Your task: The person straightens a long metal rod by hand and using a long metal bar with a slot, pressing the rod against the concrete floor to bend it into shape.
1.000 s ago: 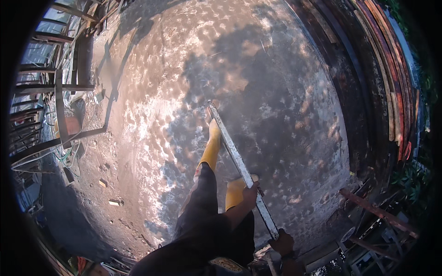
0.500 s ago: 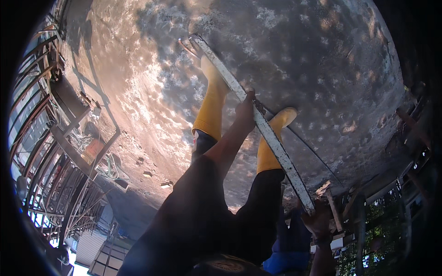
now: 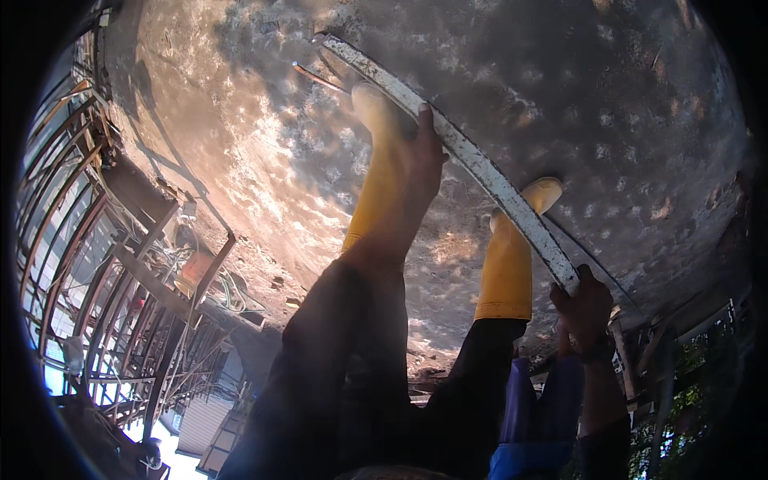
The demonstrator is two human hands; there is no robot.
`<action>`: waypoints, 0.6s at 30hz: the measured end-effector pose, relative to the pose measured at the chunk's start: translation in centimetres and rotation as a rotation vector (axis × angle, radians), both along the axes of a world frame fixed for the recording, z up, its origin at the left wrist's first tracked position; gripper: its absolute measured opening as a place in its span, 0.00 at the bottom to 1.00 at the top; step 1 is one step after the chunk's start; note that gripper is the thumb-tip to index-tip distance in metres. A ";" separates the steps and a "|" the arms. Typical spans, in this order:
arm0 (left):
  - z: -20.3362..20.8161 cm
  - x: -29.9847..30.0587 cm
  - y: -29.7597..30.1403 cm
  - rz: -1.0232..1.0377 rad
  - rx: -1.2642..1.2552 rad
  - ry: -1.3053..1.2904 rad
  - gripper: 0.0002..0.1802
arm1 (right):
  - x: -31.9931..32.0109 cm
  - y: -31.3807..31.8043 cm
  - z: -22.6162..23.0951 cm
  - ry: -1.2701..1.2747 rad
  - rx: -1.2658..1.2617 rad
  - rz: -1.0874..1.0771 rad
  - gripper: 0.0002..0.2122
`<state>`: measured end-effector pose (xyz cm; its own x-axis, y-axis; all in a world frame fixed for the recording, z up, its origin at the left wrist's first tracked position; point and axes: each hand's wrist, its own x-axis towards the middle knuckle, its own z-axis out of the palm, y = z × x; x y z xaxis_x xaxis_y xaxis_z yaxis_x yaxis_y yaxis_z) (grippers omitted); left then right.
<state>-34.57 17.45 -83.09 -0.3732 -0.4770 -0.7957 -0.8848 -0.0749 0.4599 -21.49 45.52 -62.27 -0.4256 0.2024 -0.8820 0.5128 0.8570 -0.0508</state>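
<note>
Presently, a worn white bar slants from twelve to four o'clock; the right hand curls round its lower end; the left hand touches its edge at one o'clock, finger closure undeterminable.

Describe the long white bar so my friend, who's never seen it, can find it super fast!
Start with the big patchy ground, then the two yellow boots on it. The long white bar slants from beyond the toe of the left boot down to the person's right grip. It's wide, pale and speckled with dark marks, unlike the thin reddish-brown strip by that toe.
</note>
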 end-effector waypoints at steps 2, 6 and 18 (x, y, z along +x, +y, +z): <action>-2.4 -3.6 -5.9 -0.408 -0.621 0.106 0.37 | 1.2 0.5 -1.0 -0.039 -0.050 -0.024 0.15; -5.1 -14.6 -21.1 -0.679 -0.771 -0.149 0.41 | 2.4 0.4 -3.9 -0.001 -0.174 -0.042 0.13; -4.6 -15.1 -24.7 -0.414 -0.265 -0.349 0.30 | 3.6 1.2 -6.0 0.106 -0.168 -0.081 0.13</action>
